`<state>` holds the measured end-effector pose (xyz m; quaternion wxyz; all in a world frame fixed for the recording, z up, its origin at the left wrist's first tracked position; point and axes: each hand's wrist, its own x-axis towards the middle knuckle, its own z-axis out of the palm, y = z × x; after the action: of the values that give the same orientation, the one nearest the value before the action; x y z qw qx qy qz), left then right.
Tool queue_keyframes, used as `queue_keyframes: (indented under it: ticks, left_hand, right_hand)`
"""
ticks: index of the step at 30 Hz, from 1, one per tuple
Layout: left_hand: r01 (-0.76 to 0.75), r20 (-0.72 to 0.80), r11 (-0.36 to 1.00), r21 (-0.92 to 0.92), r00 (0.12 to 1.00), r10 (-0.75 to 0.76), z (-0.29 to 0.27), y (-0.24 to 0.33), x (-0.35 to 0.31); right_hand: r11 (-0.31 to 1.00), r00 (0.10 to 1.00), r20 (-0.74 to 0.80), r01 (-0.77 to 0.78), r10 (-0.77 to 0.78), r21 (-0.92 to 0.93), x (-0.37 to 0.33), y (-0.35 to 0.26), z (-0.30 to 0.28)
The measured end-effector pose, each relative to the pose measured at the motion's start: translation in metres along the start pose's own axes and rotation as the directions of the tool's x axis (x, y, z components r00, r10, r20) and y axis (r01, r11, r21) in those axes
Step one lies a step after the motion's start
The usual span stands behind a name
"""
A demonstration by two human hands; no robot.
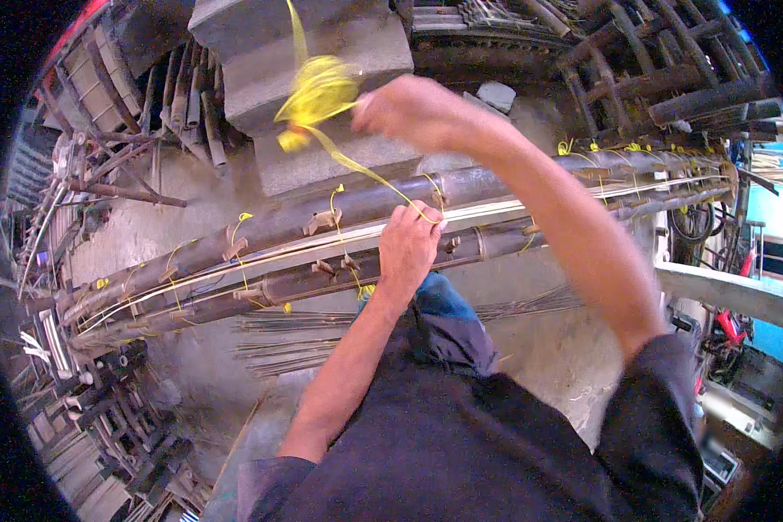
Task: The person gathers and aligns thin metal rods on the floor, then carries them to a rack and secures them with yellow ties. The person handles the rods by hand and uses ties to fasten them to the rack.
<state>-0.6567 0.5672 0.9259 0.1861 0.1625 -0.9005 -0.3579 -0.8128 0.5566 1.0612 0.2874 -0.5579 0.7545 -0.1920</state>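
Note:
Two long dark poles, a far one [374, 202] and a near one [291, 284], lie across in front of me with pale thin strips [487, 209] between them. Yellow ties and small wooden pegs [324, 221] sit along both poles. My left hand [409, 248] rests over the strips at the middle, its fingers pinched on a yellow strap [365, 170]. That strap runs up to a loose yellow bundle [322, 87], which hangs in the air. Slightly blurred, my right hand [400, 113] is raised beyond the far pole with fingers curled at the bundle's edge, gripping its yellow strand.
Grey concrete steps [322, 165] rise behind the poles. Thin dark rods [287, 324] lie on the floor by my legs. Dark wooden frames [644, 61] are stacked at far right, upright poles [183, 96] at far left. A bicycle wheel [694, 222] stands at the right.

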Motion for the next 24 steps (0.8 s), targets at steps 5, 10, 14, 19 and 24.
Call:
queue_keyframes:
  ticks: [5,10,14,19,24]
  left_hand:
    - [-0.018,-0.014,1.0,0.002,1.0,0.018,0.001,0.005,0.005]
    - [0.036,-0.036,0.999,0.006,0.999,-0.036,0.004,-0.006,-0.012]
    - [0.304,0.238,0.892,-0.336,0.943,-0.232,-0.013,0.02,0.007]
    - [0.419,0.356,0.848,-0.324,0.885,-0.301,-0.008,0.014,0.104]
    - [0.713,0.455,0.52,-0.471,0.701,-0.549,0.04,-0.067,0.133]
  right_hand:
    - [0.791,0.91,-0.206,-0.181,0.361,0.585,0.026,0.094,0.07]
    - [0.926,0.899,-0.386,0.306,-0.205,0.223,-0.106,0.019,0.092]
    - [0.976,0.983,0.091,0.145,-0.161,0.161,-0.128,0.051,0.22]
    - [0.972,0.973,-0.035,0.231,-0.23,0.031,-0.139,0.061,0.23]
    - [0.934,0.912,-0.356,0.289,-0.203,0.21,-0.151,0.055,0.177]
